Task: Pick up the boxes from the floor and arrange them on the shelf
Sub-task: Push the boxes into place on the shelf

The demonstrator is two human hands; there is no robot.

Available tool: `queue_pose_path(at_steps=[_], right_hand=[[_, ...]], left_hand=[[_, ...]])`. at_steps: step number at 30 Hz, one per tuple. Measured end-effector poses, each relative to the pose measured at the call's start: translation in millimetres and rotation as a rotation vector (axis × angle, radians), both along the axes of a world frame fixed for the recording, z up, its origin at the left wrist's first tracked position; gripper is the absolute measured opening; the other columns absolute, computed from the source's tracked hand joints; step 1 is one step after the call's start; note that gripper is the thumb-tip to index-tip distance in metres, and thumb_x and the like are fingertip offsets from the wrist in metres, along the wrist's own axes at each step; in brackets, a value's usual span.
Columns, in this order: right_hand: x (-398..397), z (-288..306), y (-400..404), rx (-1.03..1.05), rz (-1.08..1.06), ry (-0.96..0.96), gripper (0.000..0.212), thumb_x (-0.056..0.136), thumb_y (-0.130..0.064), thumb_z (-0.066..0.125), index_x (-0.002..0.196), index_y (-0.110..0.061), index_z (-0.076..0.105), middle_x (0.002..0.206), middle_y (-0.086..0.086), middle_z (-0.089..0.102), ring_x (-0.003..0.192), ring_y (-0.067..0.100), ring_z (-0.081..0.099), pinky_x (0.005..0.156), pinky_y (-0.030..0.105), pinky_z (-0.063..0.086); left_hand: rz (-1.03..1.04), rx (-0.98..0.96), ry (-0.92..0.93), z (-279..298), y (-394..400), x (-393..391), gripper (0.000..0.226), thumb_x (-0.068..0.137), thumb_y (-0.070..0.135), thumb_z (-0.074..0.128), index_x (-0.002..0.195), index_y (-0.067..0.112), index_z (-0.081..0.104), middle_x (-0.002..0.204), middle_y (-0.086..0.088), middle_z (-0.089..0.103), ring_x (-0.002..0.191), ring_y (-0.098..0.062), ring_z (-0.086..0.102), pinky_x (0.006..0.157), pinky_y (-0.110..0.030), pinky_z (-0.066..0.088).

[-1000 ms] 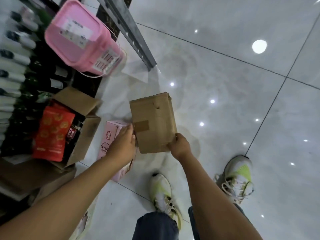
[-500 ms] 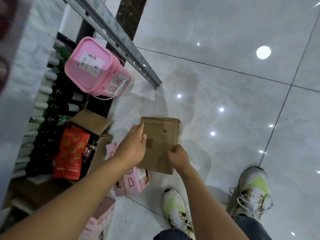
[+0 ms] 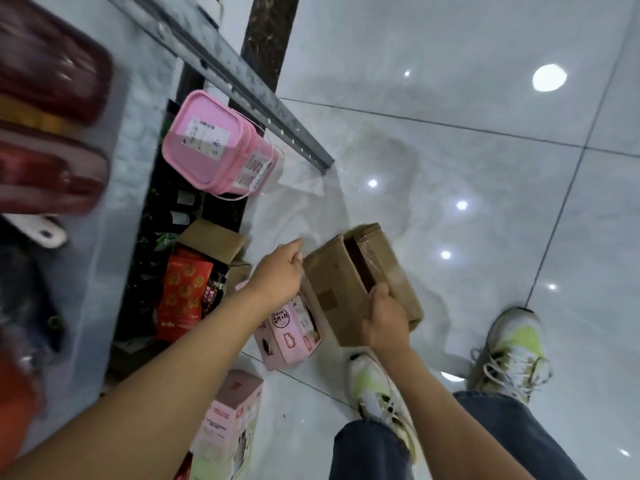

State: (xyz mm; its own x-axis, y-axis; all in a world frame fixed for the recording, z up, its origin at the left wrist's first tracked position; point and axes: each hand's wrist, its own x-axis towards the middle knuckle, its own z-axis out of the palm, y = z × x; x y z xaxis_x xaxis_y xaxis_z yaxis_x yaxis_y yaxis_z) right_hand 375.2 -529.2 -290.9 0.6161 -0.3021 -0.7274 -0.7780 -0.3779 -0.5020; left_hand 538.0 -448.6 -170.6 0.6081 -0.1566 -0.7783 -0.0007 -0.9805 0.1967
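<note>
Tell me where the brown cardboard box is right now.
In the head view, the brown cardboard box is centre frame above the floor, gripped at its near edge by the right hand, with the left hand and a pink box beside it.

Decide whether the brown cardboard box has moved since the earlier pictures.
Yes. The brown cardboard box has swung rightward, away from the pink box on the floor, its opening turning up.
</note>
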Motion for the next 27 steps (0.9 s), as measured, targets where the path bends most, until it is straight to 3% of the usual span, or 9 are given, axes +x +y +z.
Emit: queue_pose_path(at_steps=[2, 4, 7, 13, 16, 22, 27], right_hand=[[-5.0, 30.2, -26.8, -0.029, 0.022, -0.030, 0.033, 0.089, -0.011, 0.054, 0.118, -0.008, 0.038, 0.094, 0.008, 0.062, 0.085, 0.028, 0.064, 0.061, 0.031, 0.042], [-2.3, 72.6, -63.1, -0.070, 0.002, -0.059, 0.021, 0.090, -0.012, 0.054, 0.107, -0.011, 0.042, 0.088, 0.005, 0.060, 0.081, 0.026, 0.064, 0.055, 0.027, 0.037], [13.6, 157.4, -120.8, -0.201, 0.028, -0.119, 0.028, 0.084, -0.014, 0.062, 0.102, -0.012, 0.042, 0.090, 0.006, 0.061, 0.074, 0.021, 0.059, 0.056, 0.025, 0.036], [48.4, 370.6, -210.0, -0.394, 0.016, -0.251, 0.027, 0.085, -0.013, 0.060, 0.107, -0.012, 0.044, 0.096, 0.001, 0.058, 0.077, 0.014, 0.055, 0.061, 0.023, 0.039], [59.2, 464.0, -240.0, -0.458, 0.035, -0.311, 0.017, 0.089, -0.014, 0.055, 0.102, -0.012, 0.045, 0.097, 0.003, 0.057, 0.083, 0.018, 0.057, 0.065, 0.026, 0.039], [65.6, 646.4, -276.2, -0.656, 0.132, -0.465, 0.019, 0.086, -0.015, 0.057, 0.101, -0.010, 0.046, 0.100, 0.010, 0.063, 0.081, 0.022, 0.056, 0.066, 0.032, 0.046], [63.8, 757.7, -302.4, -0.800, 0.137, -0.620, 0.012, 0.083, -0.009, 0.051, 0.087, -0.016, 0.041, 0.093, 0.008, 0.061, 0.080, 0.024, 0.053, 0.064, 0.036, 0.047]], left_hand=[[0.035, -0.070, -0.017, 35.6, -16.6, -6.2, 0.044, 0.104, 0.023, 0.032, 0.147, 0.024, 0.035, 0.151, -0.006, 0.038, 0.132, -0.037, 0.042, 0.106, -0.043, 0.040], [0.002, -0.157, -0.040, 80.8, -36.7, -10.7, 0.044, 0.104, 0.020, 0.031, 0.148, 0.024, 0.034, 0.156, -0.002, 0.029, 0.144, -0.023, 0.025, 0.117, -0.033, 0.024], [-0.143, -0.230, -0.146, 153.0, -68.8, -6.9, 0.045, 0.104, 0.019, 0.029, 0.149, 0.022, 0.030, 0.158, 0.003, 0.021, 0.147, -0.010, 0.009, 0.112, -0.019, 0.008], [-0.358, -0.345, -0.422, 338.3, -137.1, 16.9, 0.047, 0.104, 0.015, 0.028, 0.151, 0.021, 0.027, 0.159, 0.003, 0.020, 0.148, -0.014, 0.008, 0.120, -0.036, 0.015], [-0.455, -0.368, -0.571, 426.1, -162.1, 27.1, 0.048, 0.103, 0.012, 0.029, 0.150, 0.022, 0.028, 0.159, -0.001, 0.020, 0.148, -0.017, 0.008, 0.118, -0.045, 0.021], [-0.530, -0.428, -0.837, 585.8, -197.3, 29.5, 0.052, 0.102, 0.010, 0.032, 0.150, 0.029, 0.025, 0.160, 0.001, 0.018, 0.149, -0.015, 0.006, 0.118, -0.043, 0.021], [-0.562, -0.489, -1.044, 688.9, -214.5, 18.3, 0.056, 0.102, 0.009, 0.037, 0.152, 0.028, 0.021, 0.160, 0.004, 0.014, 0.149, -0.015, 0.003, 0.119, -0.038, 0.013]])
